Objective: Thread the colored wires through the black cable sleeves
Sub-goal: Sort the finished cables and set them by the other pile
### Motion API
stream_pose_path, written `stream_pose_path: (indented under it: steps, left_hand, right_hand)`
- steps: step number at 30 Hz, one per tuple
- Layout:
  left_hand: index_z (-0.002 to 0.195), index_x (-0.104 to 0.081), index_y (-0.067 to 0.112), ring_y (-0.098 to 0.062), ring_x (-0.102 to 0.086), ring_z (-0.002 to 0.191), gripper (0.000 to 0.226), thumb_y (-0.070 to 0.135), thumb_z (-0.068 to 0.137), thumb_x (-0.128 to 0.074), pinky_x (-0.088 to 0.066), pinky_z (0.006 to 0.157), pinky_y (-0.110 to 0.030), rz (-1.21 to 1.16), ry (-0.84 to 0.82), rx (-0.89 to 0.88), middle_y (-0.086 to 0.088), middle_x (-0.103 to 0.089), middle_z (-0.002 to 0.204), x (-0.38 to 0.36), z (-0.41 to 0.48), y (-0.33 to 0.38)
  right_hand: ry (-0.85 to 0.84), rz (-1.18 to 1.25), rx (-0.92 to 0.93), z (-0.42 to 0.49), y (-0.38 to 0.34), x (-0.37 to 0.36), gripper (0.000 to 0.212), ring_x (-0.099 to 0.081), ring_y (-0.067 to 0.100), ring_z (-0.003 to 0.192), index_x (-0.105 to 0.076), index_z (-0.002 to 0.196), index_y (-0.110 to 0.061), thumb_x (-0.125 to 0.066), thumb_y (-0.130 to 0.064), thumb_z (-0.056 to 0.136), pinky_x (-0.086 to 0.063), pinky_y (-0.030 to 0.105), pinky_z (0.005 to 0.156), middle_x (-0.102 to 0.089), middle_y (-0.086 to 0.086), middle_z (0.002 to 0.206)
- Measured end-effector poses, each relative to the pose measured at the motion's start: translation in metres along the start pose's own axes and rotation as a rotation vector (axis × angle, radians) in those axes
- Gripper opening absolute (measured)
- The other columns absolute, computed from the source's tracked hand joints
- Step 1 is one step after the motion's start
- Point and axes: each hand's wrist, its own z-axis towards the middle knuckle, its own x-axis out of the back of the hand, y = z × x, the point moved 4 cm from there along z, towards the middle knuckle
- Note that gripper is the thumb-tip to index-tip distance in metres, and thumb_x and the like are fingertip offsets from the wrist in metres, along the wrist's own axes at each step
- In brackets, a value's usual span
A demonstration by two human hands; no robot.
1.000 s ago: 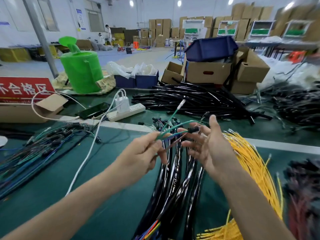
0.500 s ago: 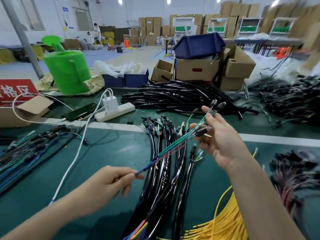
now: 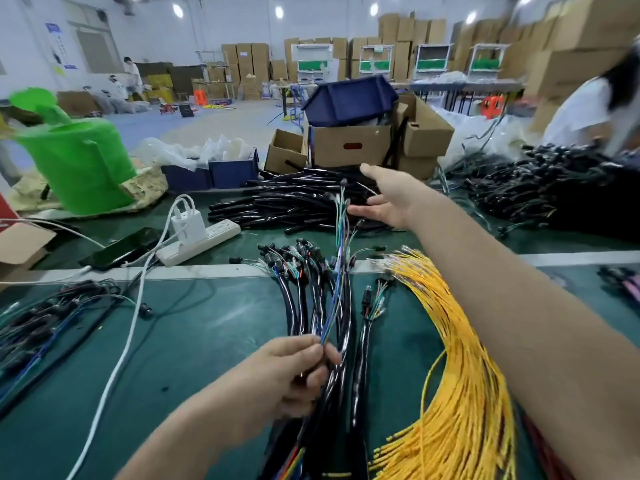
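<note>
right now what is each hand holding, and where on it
The left hand pinches the colored wires at their near end; the right hand is open, holding nothing.

The premises were a factory assembly hall with warehouse storage. Tall stacks of brown cardboard cartons (image 3: 398,32) lined the far wall behind metal racks of green trays (image 3: 375,62). The near green-matted workbench (image 3: 207,327) carried a heap of glossy black cable sleeves (image 3: 294,202) and, at right, a thick bundle of yellow wires (image 3: 460,358). Persons in white clothing (image 3: 131,72) stood far left.

Green table (image 3: 214,327), pile of black cable sleeves (image 3: 294,202), yellow wires (image 3: 460,375), white power strip (image 3: 204,241), phone (image 3: 121,249), cardboard boxes (image 3: 349,147)
</note>
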Motion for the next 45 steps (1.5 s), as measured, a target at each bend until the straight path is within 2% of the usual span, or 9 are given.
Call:
stream_pose_path:
  steps: [3,5,8,14,19,26,34,40,45]
  left_hand:
    - [0.095,-0.055,0.005,-0.005,-0.025,0.041,0.018,0.010,0.099,-0.038,-0.021,0.034,-0.013,-0.116,0.076,-0.017,0.001,-0.041,0.055,-0.014,0.027,-0.009]
    - [0.096,-0.055,0.004,-0.003,-0.027,0.039,0.020,0.009,0.100,-0.036,-0.021,0.032,-0.012,-0.089,0.140,-0.068,0.003,-0.043,0.053,-0.017,0.034,-0.017]
    - [0.098,-0.055,0.001,-0.004,-0.031,0.037,0.019,0.008,0.100,-0.038,-0.027,0.031,-0.014,-0.126,0.131,-0.124,0.002,-0.045,0.052,-0.021,0.035,-0.019]
    - [0.097,-0.057,-0.002,-0.005,-0.033,0.038,0.020,0.009,0.099,-0.039,-0.031,0.032,-0.015,-0.202,0.119,-0.140,-0.001,-0.046,0.054,-0.016,0.031,-0.020]
    - [0.084,-0.057,-0.004,-0.006,-0.034,0.036,0.022,0.013,0.094,-0.047,-0.033,0.032,-0.017,-0.230,0.084,-0.091,-0.004,-0.047,0.054,-0.014,0.034,-0.023]
    - [0.083,-0.065,-0.003,-0.008,-0.040,0.040,0.027,0.022,0.080,-0.056,-0.041,0.038,-0.019,-0.206,0.011,-0.091,-0.008,-0.055,0.060,-0.014,0.037,-0.024]
    - [0.084,-0.067,-0.002,-0.008,-0.042,0.041,0.026,0.022,0.080,-0.057,-0.043,0.040,-0.019,-0.219,-0.016,-0.090,-0.008,-0.056,0.062,-0.012,0.037,-0.026]
    - [0.082,-0.069,-0.001,-0.008,-0.043,0.042,0.025,0.022,0.080,-0.058,-0.043,0.040,-0.020,-0.230,-0.021,-0.090,-0.009,-0.056,0.062,-0.010,0.037,-0.028]
    - [0.080,-0.071,0.002,-0.008,-0.044,0.042,0.024,0.023,0.080,-0.059,-0.044,0.041,-0.020,-0.228,-0.034,-0.089,-0.009,-0.057,0.063,-0.010,0.038,-0.028]
  right_hand:
    - [0.144,-0.707,0.113,-0.003,0.023,0.045,0.019,-0.064,0.022,0.057,-0.062,0.108,-0.008,-0.060,-0.016,0.091,-0.052,0.027,0.050,-0.064,0.014,0.103]
    - [0.190,-1.094,0.127,-0.009,0.046,0.083,0.008,-0.066,0.018,0.055,-0.067,0.085,-0.016,-0.060,-0.013,0.087,-0.053,0.025,0.050,-0.069,0.007,0.086]
    - [0.207,-1.371,0.003,-0.019,0.083,0.123,0.010,-0.062,0.014,0.065,-0.067,0.078,-0.017,-0.068,-0.025,0.084,-0.049,0.026,0.059,-0.070,0.004,0.084]
    - [0.325,-1.269,-0.009,-0.043,0.084,0.140,0.038,-0.063,0.020,0.064,-0.054,0.069,-0.012,-0.069,-0.045,0.082,-0.045,0.027,0.056,-0.067,0.006,0.068]
    - [0.034,-1.227,-0.195,-0.087,0.106,0.112,0.038,-0.063,0.009,0.041,-0.065,0.065,-0.006,-0.068,-0.039,0.084,-0.041,0.013,0.037,-0.067,0.001,0.050]
    - [-0.020,-1.240,-0.200,-0.105,0.130,0.097,0.037,-0.054,0.003,0.035,-0.065,0.048,-0.011,-0.070,-0.024,0.083,-0.042,0.014,0.046,-0.063,-0.003,0.044]
    - [0.031,-1.307,-0.208,-0.121,0.132,0.082,0.028,-0.060,0.007,0.043,-0.072,0.059,-0.009,-0.074,-0.030,0.078,-0.058,0.029,0.063,-0.068,-0.003,0.052]
    - [0.064,-1.395,-0.084,-0.141,0.139,0.056,0.008,-0.064,0.014,0.076,-0.066,0.077,-0.021,-0.070,-0.026,0.082,-0.053,0.029,0.067,-0.066,-0.007,0.080]
    - [0.114,-1.266,-0.032,-0.147,0.148,0.056,0.019,-0.056,0.011,0.073,-0.050,0.075,-0.026,-0.065,-0.017,0.083,-0.046,0.024,0.061,-0.056,-0.010,0.081]
